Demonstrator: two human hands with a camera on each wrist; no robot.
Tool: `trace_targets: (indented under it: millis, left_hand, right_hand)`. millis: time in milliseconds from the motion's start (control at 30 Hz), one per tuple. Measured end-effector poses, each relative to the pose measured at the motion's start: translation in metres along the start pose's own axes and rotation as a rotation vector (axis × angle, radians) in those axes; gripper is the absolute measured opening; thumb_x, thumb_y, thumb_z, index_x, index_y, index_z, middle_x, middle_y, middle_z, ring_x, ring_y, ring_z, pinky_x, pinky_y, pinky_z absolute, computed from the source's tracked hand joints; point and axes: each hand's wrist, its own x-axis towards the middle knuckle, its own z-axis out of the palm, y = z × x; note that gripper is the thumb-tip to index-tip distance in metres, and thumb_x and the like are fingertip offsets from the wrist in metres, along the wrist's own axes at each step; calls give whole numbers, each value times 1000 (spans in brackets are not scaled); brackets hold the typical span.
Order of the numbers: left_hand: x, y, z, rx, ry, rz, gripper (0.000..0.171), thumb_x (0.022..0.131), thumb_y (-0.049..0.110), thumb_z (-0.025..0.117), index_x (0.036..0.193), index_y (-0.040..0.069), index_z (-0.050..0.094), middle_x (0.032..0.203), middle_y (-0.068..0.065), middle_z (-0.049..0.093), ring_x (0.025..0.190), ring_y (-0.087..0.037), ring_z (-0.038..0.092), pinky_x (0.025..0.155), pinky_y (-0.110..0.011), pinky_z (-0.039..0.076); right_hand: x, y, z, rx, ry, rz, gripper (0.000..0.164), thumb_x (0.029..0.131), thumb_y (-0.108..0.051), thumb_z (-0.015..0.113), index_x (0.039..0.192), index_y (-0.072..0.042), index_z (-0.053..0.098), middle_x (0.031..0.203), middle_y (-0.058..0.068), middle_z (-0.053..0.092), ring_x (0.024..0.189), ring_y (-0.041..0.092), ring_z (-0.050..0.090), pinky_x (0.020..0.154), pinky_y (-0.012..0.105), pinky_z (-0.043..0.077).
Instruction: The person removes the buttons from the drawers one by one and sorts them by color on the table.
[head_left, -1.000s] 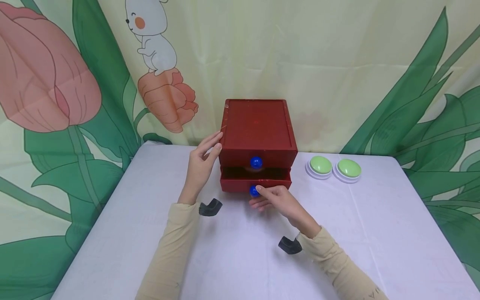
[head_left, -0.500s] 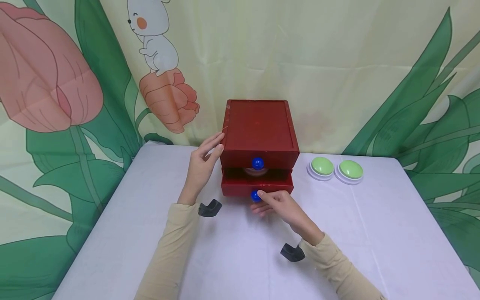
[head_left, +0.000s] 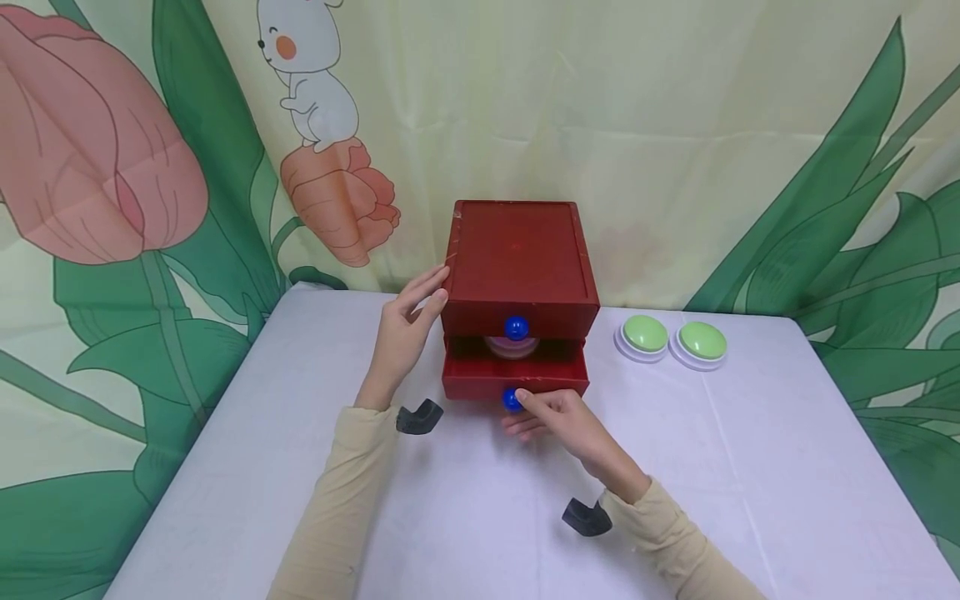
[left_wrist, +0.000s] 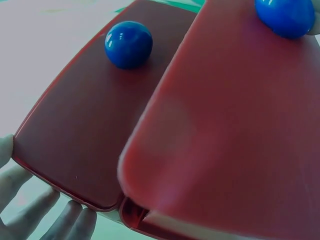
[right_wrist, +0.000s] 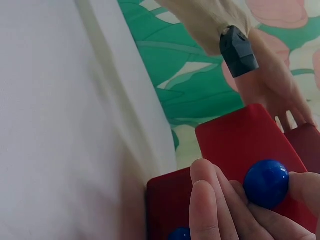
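Note:
A red two-drawer box (head_left: 517, 250) stands at the back of the table. Its lower drawer (head_left: 468, 387) is pulled partway out, while the upper drawer (head_left: 468, 319) sits flush. My right hand (head_left: 566, 425) pinches the lower drawer's blue knob (right_wrist: 266, 184) between thumb and fingers. My left hand (head_left: 401, 337) rests against the box's left side, fingers extended, also seen in the left wrist view. Another blue knob (left_wrist: 129, 45) is on the upper drawer. Inside the lower drawer lies a round pale-pink object (head_left: 512, 347), its back part hidden under the upper drawer.
Two green-topped round buttons (head_left: 645, 335) on white bases stand right of the box. A white cloth (head_left: 465, 517) covers the table. Behind hangs a printed curtain (head_left: 660, 167). Black mounts (head_left: 420, 417) sit by both wrists.
The lower drawer has slid out toward me, with my right hand on its knob. The pale-pink object inside has come into view. My left hand stays against the box.

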Motion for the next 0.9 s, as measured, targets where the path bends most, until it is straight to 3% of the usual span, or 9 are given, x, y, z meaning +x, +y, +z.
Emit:
trace_targets:
  millis: [300, 567, 900]
  left_hand:
    - [0, 1, -3, 0, -14, -26, 41, 101, 12, 58, 140, 2, 55, 149, -11, 50, 139, -21, 44, 109, -45, 44]
    - [1, -1, -5, 9, -49, -49, 43, 101, 13, 58, 142, 4, 53, 150, -9, 48, 141, -21, 41, 111, -45, 42]
    - [2, -3, -6, 15, -60, -30, 44, 101, 14, 58, 143, 5, 52, 151, -8, 48, 141, -21, 41, 110, -45, 43]
  right_hand:
    - [-4, 1, 5, 15, 4, 1, 51, 102, -37, 55, 124, 8, 64, 105, 19, 74, 96, 41, 71, 87, 45, 58]
    - [-11, 3, 7, -18, 9, 11, 52, 101, -38, 56, 124, 7, 65, 105, 17, 75, 94, 33, 73, 86, 42, 59]
    - [-18, 1, 11, -24, 16, 5, 51, 102, -37, 55, 122, 8, 66, 104, 18, 75, 92, 30, 74, 84, 39, 60]
